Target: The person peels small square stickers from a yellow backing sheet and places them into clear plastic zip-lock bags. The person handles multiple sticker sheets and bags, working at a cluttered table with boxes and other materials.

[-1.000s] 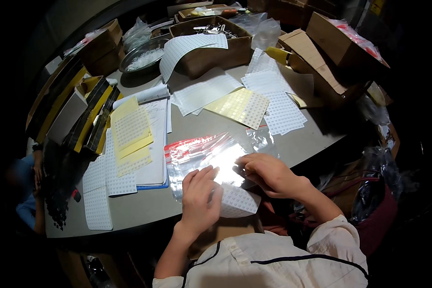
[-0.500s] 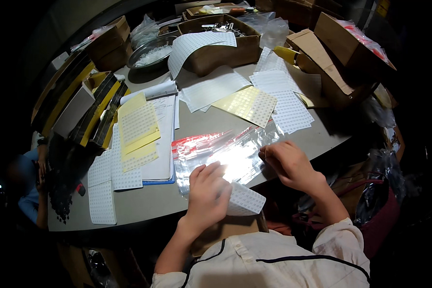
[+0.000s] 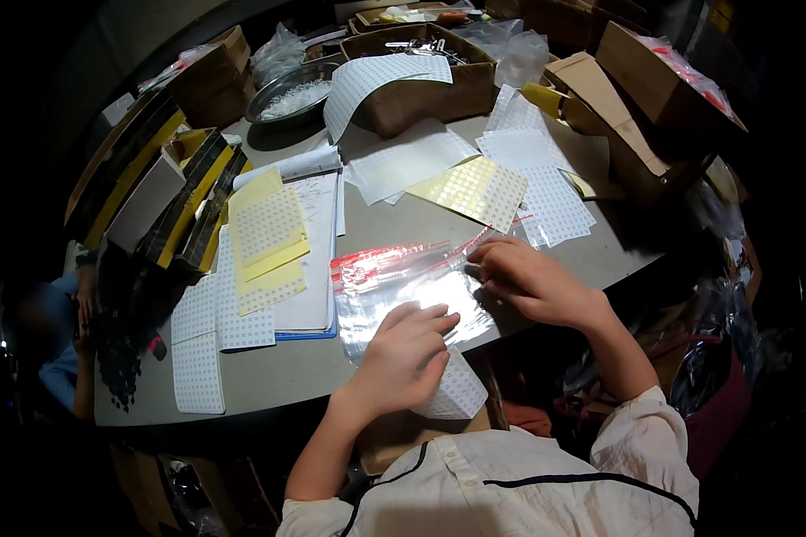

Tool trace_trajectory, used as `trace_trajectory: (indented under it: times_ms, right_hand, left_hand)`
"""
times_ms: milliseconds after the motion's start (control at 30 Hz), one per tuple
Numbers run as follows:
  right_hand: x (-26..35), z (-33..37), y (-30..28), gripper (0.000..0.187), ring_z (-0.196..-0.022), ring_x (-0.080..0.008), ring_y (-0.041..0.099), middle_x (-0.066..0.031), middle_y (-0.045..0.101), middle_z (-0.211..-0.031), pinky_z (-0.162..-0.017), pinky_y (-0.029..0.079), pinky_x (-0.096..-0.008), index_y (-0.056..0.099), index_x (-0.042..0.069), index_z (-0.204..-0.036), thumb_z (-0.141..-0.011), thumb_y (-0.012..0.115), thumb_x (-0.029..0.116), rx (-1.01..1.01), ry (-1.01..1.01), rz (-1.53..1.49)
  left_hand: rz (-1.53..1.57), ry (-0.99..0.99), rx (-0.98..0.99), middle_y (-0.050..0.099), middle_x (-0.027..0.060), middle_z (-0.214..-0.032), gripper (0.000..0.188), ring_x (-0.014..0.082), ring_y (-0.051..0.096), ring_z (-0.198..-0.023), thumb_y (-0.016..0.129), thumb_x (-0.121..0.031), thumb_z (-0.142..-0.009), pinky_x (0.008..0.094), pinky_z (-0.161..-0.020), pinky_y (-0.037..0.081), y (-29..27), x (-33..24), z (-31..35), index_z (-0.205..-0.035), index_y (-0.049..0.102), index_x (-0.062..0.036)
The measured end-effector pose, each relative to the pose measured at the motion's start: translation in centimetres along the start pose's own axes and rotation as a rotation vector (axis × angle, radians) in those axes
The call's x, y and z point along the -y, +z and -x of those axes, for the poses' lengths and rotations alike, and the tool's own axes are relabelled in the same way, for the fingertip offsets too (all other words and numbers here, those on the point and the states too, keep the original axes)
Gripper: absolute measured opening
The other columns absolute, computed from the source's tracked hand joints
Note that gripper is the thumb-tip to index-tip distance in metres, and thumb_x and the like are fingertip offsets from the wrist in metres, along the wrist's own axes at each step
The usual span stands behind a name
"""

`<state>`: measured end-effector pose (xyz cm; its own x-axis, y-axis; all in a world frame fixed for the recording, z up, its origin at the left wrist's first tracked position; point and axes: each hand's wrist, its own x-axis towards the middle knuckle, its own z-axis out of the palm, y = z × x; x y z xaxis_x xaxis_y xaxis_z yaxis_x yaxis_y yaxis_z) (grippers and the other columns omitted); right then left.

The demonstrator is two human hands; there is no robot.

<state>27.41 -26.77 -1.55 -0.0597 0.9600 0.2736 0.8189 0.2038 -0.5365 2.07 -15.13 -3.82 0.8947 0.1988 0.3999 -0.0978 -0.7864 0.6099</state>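
Clear plastic zip bags (image 3: 394,291) with red closure strips lie in a shiny stack at the table's near edge. My left hand (image 3: 405,358) rests over their near side, fingers bent and pressed close. A white sheet of small printed stickers (image 3: 458,391) sticks out from beneath that hand past the table edge, and the hand seems to hold it by the thumb side. At the right edge of the bags, my right hand (image 3: 535,285) has its fingers curled onto the top bag's plastic. Its fingertips are partly in shadow.
A clipboard (image 3: 318,259) carries yellow and white sticker sheets at left. More sticker sheets (image 3: 555,201) lie beyond the bags. A brown box (image 3: 430,94), a bowl of clear bits (image 3: 291,100) and black-yellow boxes (image 3: 197,197) stand around. Another person's hand (image 3: 85,304) is at far left.
My right hand has moved slightly left and up along the bags, and the red strip beyond it now curves upward. My left hand has shifted right, covering more of the sticker sheet.
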Motion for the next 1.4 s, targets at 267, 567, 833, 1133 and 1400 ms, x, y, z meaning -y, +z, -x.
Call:
trace_trajectory:
  times_ms: [267,567,833,1133,1400]
  right_hand:
    - [-0.1,-1.4,1.8,0.021,-0.143,-0.0435,0.034,-0.0156,0.050,-0.143,-0.115,0.034,-0.0537,0.057,0.000,-0.105,-0.089,0.067,0.009,0.025,-0.086,0.432]
    - [-1.5,-1.3,2.6,0.019,-0.140,-0.0439,0.036,-0.0121,0.057,-0.130,-0.113,0.034,-0.0545,0.059,0.006,-0.087,-0.078,0.075,0.010,-0.073,-0.013,0.240]
    - [-3.0,-1.9,2.2,0.033,-0.114,-0.0337,0.048,-0.0101,0.061,-0.111,-0.103,0.038,-0.0445,0.062,0.007,-0.091,-0.070,0.081,0.025,-0.237,0.116,0.206]
    - [-9.9,-4.5,-3.4,0.035,-0.109,-0.0264,0.060,-0.0102,0.066,-0.113,-0.092,0.048,-0.0357,0.066,0.003,-0.112,-0.085,0.073,0.025,-0.322,0.350,-0.048]
    - [-10.7,-6.4,-4.6,0.073,-0.110,-0.0355,0.062,-0.0239,0.063,-0.125,-0.097,0.047,-0.0390,0.053,-0.002,-0.139,-0.086,0.076,0.043,-0.120,0.447,0.210]
  left_hand:
    - [0.034,0.007,0.001,0.071,0.0139,-0.122,0.006,0.0295,0.062,-0.123,0.069,-0.006,-0.083,0.0457,-0.110,0.041,-0.5,0.6,0.0,-0.085,0.067,0.0000]
    - [-0.007,0.152,-0.013,0.063,0.0219,-0.132,0.011,0.0362,0.057,-0.125,0.067,-0.008,-0.080,0.0464,-0.107,0.044,2.9,-0.8,-2.2,-0.085,0.067,0.0027]
    - [-0.060,0.157,-0.025,0.066,0.0196,-0.126,0.010,0.0347,0.060,-0.122,0.067,-0.006,-0.080,0.0476,-0.108,0.043,3.6,-0.6,-2.0,-0.086,0.067,0.0023]
    - [0.068,-0.032,-0.226,0.073,0.0119,-0.113,0.008,0.0313,0.066,-0.106,0.068,-0.002,-0.085,0.0394,-0.098,0.046,1.2,-1.2,-0.1,-0.093,0.069,-0.0011]
    - [0.576,-0.436,-0.521,0.061,0.0006,-0.082,0.010,0.0057,0.053,-0.072,0.062,-0.006,-0.100,0.0208,-0.063,0.041,0.1,-0.2,3.5,-0.106,0.065,0.0013]
